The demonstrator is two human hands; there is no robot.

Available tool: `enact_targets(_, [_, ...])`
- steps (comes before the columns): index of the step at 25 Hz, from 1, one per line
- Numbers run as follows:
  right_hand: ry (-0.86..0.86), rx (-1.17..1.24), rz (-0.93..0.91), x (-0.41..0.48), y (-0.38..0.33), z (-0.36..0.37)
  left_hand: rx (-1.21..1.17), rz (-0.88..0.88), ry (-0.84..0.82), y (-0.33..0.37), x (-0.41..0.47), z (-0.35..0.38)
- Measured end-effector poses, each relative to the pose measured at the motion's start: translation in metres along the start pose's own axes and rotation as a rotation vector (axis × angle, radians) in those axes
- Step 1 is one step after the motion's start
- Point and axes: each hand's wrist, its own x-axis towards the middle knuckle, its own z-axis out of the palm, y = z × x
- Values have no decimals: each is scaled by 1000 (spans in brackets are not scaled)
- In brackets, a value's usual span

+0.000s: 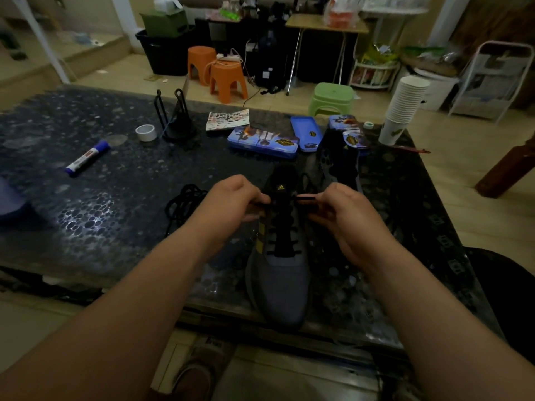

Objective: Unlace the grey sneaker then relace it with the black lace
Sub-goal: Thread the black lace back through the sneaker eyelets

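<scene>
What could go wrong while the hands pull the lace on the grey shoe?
The toe of the grey sneaker lies close to the near edge of the table, so the left hand and right hand tugging the lace ends hard might slide it off. The loose black lace heaped beside the left wrist could snag. Dim light could hide an eyelet.

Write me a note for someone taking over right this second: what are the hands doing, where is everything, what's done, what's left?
Left hand pinches one end of the black lace; right hand pinches the other end.
Grey sneaker lies on the table, toe toward the person; the black lace crosses its lower eyelet rows.
A second black cord lies coiled left of the sneaker, untouched.
Done: apparently most rows are laced.
Left: probably the top eyelets and tidying the ends.
</scene>
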Motion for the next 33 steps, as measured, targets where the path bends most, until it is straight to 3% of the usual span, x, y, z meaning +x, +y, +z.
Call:
enact_targets(3, [-2,-508,-118,-4,-7,2,433,161,-26,-1,-4,5])
enact_targets(6, [-46,-784,-244,-2,-8,7,477,190,-55,3,-3,11])
enact_targets(8, [8,-568,-174,0,-6,5,134,34,-34,8,0,5])
enact_targets(10, [86,24,61,0,-10,-1,-338,-158,-56,12,2,-10])
enact_targets(11, [95,208,157,0,-11,-5,-398,-186,-48,11,4,-17])
enact_targets(12, [90,210,195,0,-11,-7,-294,-168,-23,7,5,-20])
enact_targets(15, [13,-389,89,-2,-8,-3,318,5,-52,2,1,-13])
enact_targets(17, [3,-630,-68,-5,-12,3,409,137,-83,2,-2,-5])
enact_targets(19, [66,-544,-141,-4,-15,4,294,193,24,6,-1,-7])
enact_targets(22, [134,-33,4,-2,-16,-5,-148,77,151,10,4,-19])
enact_targets(23, [121,1,43,-1,-14,-9,-225,19,128,11,3,-19])
enact_targets(28, [-64,-559,-57,-8,-18,-10,260,71,-38,7,-9,-9])
enact_targets(31, [26,-576,-188,-12,-23,-3,50,125,-29,7,-7,-8])
enact_targets(33, [104,-238,-141,-10,-23,-5,-304,62,62,11,-4,-14])
